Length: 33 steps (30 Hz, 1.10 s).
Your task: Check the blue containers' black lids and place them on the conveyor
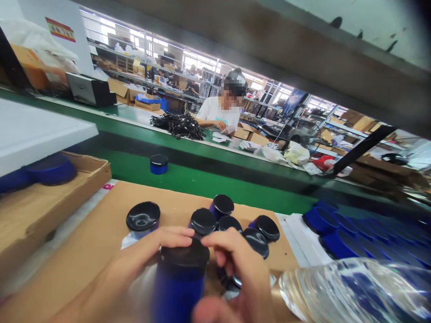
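A tall blue cylinder with a black top (182, 282) stands close to me at the bottom middle, blurred low down. My left hand (148, 251) is at its left side, with its fingers laid across the black top; its thumb is out of sight. On the other side, my right hand (242, 273) curves round the cylinder, index fingertip at the top's edge and thumb low in front. Just beyond are several short black-topped pieces, including one glossy piece (203, 221). Another black-topped piece (143, 216) sits apart at the left, beyond my left hand.
Brown cardboard (134, 197) covers the work surface. A clear plastic bottle (353, 287) lies at the lower right, near rows of blue cylinders (343, 242). An open carton (87, 179) is at left. Across the green bench (202, 179) a person (220, 112) handles papers beside black cables (182, 125).
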Motion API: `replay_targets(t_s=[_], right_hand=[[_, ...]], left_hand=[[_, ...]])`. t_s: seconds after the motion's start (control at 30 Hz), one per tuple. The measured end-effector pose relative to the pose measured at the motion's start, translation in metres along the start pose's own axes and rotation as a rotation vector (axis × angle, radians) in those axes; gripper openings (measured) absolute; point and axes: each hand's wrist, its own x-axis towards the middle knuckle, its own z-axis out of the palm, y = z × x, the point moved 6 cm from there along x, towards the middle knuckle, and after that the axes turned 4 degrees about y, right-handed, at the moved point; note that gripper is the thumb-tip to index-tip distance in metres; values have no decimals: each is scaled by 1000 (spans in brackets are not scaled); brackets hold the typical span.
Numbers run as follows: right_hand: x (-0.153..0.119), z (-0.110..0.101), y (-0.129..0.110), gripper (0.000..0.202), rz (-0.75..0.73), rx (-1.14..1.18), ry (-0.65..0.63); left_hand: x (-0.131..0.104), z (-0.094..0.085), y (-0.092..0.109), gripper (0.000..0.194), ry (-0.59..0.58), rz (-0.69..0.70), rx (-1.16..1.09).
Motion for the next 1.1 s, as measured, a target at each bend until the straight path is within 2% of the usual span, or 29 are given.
replay_targets(t_s=[0.07, 0.13, 0.2, 0.27, 0.37, 0.43, 0.5, 0.57, 0.63, 0.67, 0.73, 0.77, 0.83, 0.9, 0.97, 1.03, 1.1], right_hand=[[-1, 8, -8, 42, -84, -73, -71], [-2, 11, -7, 28, -85, -34, -81], [-2, 13, 3, 29, 24, 69, -112], [-4, 13, 17, 31, 216, 183, -130], [-8, 9, 30, 31, 446, 278, -53], [-10, 6, 26, 28, 470, 269, 14], [-12, 9, 17, 32, 434, 253, -15], [-15, 14, 10, 44, 388, 247, -125], [-18, 21, 6, 50, 331, 274, -339], [-19, 22, 6, 51, 302, 295, -424], [-18, 18, 8, 54, 246, 320, -492], [-17, 14, 12, 55, 249, 318, -476], [-13, 8, 26, 51, 367, 322, -359], [-11, 5, 41, 34, 531, 282, -227], [-9, 2, 51, 34, 597, 155, -98], [-6, 1, 51, 31, 526, 39, -41], [-5, 5, 45, 34, 375, -2, -86]], left_hand=[[4, -1, 4, 48, -18, 42, 36], [6, 1, 6, 50, -50, 85, 74], [6, 6, 7, 51, -72, 115, 97], [5, 9, 6, 45, -60, 123, 68], [2, 9, 5, 43, -23, 109, 6], [1, 7, 6, 49, -17, 109, 17], [2, 4, 7, 55, -21, 126, 87], [4, 1, 9, 60, -19, 169, 141], [4, -2, 7, 64, -17, 187, 166], [4, -2, 4, 66, -33, 171, 162], [3, 0, -4, 66, -84, 89, 115], [3, 1, -7, 64, -98, 39, 69], [4, 4, -8, 56, -74, -45, -51], [9, 5, -2, 51, -10, -84, -140], [17, 7, 7, 51, 25, -107, -189], [23, 8, 16, 54, 34, -125, -222], [26, 7, 20, 57, 37, -144, -247]])
